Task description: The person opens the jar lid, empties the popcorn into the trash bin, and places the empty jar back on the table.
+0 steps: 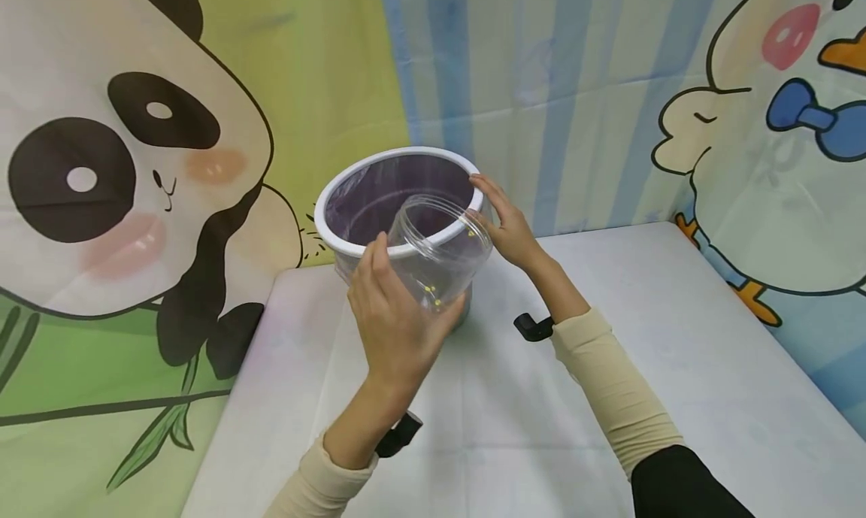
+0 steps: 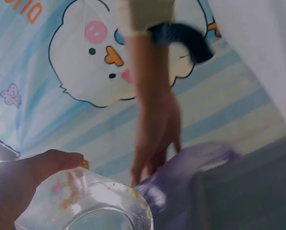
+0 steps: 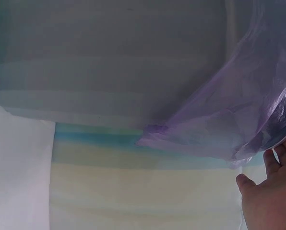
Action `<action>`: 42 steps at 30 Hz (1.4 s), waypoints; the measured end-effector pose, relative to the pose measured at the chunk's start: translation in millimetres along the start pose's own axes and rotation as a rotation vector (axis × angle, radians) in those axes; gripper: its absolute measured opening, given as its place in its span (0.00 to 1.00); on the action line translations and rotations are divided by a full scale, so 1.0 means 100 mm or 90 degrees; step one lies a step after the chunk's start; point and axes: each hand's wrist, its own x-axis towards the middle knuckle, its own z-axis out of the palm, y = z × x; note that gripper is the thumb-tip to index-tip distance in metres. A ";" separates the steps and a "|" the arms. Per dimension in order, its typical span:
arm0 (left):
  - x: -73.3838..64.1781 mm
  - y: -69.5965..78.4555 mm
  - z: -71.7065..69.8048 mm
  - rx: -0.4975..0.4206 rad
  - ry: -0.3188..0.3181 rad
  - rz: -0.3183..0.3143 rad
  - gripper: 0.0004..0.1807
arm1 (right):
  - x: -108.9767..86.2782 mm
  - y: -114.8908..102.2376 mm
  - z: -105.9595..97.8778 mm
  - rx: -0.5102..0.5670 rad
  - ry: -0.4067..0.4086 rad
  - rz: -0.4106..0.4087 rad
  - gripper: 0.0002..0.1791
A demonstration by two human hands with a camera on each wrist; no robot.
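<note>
A clear plastic jar (image 1: pixel 441 274) with small yellow specks on its side is tilted at the front rim of a round trash bin (image 1: pixel 326 225). My left hand (image 1: pixel 392 319) grips the jar, thumb on the near side and fingers along the left. In the left wrist view the thumb lies against the jar (image 2: pixel 104 191). A thin purple bag (image 1: pixel 368 195) lines the bin under its white rim. At the right side of that rim, my right hand (image 1: pixel 510 228) holds on with its fingers over the edge. The bag's loose fold (image 3: pixel 205 120) hangs outside, near the right fingertips.
The bin stands on a white-covered table (image 1: pixel 514 443), close to the back edge. Behind it hangs a printed cloth (image 1: pixel 507 67) with stripes, a panda and a duck. Black straps with mounts (image 1: pixel 534 327) sit on both wrists.
</note>
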 end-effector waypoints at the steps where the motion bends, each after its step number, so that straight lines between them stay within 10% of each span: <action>1: -0.08 0.00 0.02 -0.006 -0.007 -0.014 0.58 | 0.00 0.00 0.00 0.000 0.000 0.005 0.30; 12: -0.99 -0.07 0.34 -0.082 -0.026 -0.130 0.59 | 0.03 -0.17 -0.02 0.012 -0.014 0.038 0.29; 27: -1.86 -0.08 0.80 -0.191 -0.070 -0.246 0.61 | 0.05 -0.15 -0.04 0.018 0.005 0.040 0.29; 42: -2.27 -0.14 0.93 -0.264 -0.093 -0.278 0.61 | 0.01 -0.14 0.00 0.008 -0.016 0.056 0.30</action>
